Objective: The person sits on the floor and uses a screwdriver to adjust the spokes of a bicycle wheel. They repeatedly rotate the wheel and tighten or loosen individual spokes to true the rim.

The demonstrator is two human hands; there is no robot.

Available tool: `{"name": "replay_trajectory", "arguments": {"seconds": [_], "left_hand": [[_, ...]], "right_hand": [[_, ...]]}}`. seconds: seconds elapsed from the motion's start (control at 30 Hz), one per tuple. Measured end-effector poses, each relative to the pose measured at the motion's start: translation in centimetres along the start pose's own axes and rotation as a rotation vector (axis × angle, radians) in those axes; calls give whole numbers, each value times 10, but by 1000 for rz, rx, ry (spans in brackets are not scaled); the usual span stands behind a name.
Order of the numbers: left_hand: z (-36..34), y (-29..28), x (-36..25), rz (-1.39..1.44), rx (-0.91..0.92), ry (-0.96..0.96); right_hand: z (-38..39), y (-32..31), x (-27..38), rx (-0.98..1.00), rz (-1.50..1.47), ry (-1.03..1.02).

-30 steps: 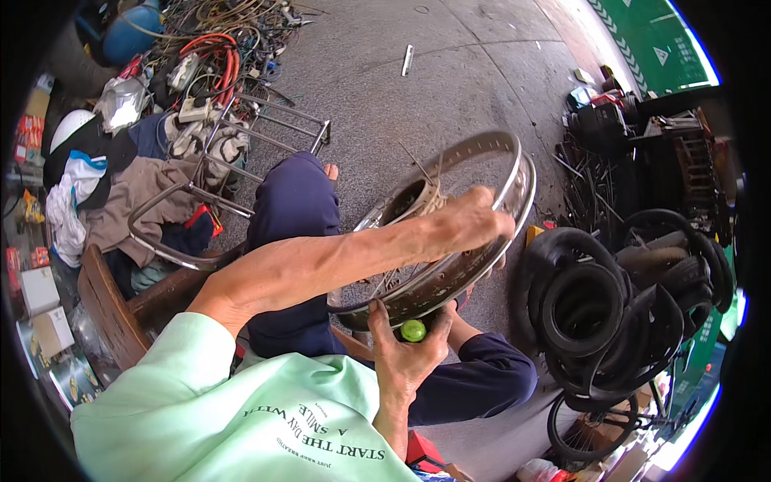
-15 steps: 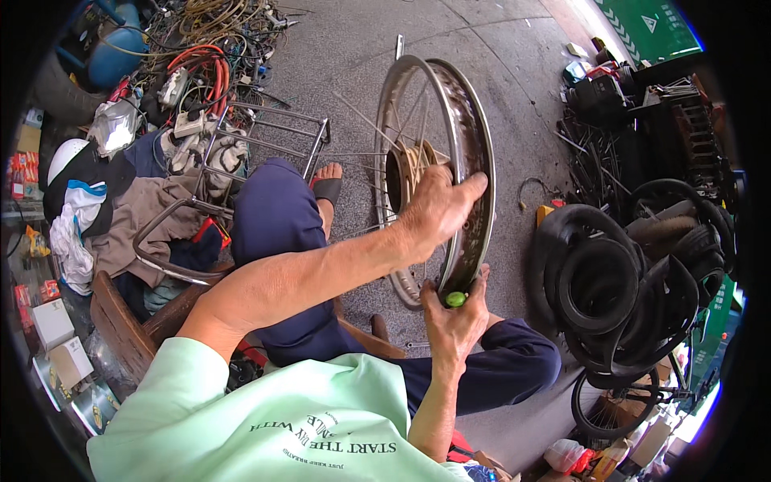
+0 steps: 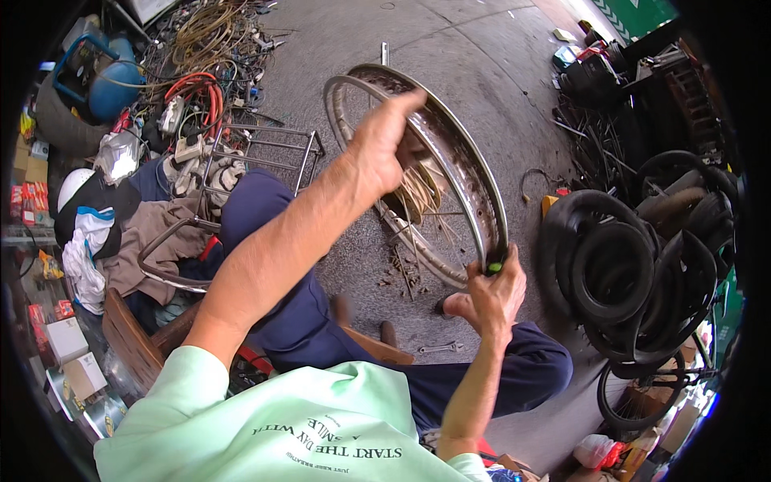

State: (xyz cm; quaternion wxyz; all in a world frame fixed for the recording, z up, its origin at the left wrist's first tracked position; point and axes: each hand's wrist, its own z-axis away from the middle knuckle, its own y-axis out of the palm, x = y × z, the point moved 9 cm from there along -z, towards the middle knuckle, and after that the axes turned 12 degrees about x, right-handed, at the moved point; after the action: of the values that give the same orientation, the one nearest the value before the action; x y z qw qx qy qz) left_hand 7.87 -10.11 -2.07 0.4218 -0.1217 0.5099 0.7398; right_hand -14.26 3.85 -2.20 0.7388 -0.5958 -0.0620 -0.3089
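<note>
Between my hands a bicycle wheel rim (image 3: 486, 197) is held tilted, its brown, rusty-looking inner channel facing up. Loose spokes hang around the pale hub (image 3: 419, 197) inside it. My left hand (image 3: 381, 145) grips the rim's near edge toward the upper left, thumb on top and fingers curled inward, slightly blurred. At the lower right end my right hand (image 3: 496, 296) closes round the rim. A small green piece (image 3: 494, 267) shows by its thumb; the rest of it is hidden. On the floor below lie several small brownish bits (image 3: 393, 277) and a spanner (image 3: 441, 348).
Black tyres (image 3: 606, 273) are heaped at the right, with metal rods (image 3: 598, 153) beyond. At the left stand a metal rack (image 3: 273, 153), tangled cables (image 3: 209, 40) and clothes (image 3: 165, 233). My knees flank the wheel.
The rim has tipped and swung, its upper part leftward and its lower end to the right. My left hand moved up and left; my right hand moved right and slightly up. More small floor bits show.
</note>
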Motion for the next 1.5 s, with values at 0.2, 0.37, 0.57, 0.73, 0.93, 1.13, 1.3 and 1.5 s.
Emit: {"name": "replay_trajectory", "arguments": {"seconds": [0.2,0.37,0.57,0.73,0.93,1.13,1.3,1.5], "left_hand": [[8,19,6,-501,484,-223],[30,37,-78,-1353,262,673],[-68,-11,-101,-1470,331,422],[-97,16,-72,-1875,0,591],[-58,67,-54,-2135,-63,995],[-15,86,-34,-2183,86,1181],[32,102,-54,-2161,68,1279],[8,87,-41,-2382,106,1092]], "right_hand": [[-53,-28,-24,116,154,-87],[-87,-40,-46,167,148,-24],[-126,-48,-81,180,-9,-54],[-120,-51,-95,62,37,-93],[-111,-63,-99,36,237,-21],[-118,-68,-108,-19,273,-87],[-102,-79,-86,-69,221,-199],[-123,-44,-89,-69,358,-266]]}}
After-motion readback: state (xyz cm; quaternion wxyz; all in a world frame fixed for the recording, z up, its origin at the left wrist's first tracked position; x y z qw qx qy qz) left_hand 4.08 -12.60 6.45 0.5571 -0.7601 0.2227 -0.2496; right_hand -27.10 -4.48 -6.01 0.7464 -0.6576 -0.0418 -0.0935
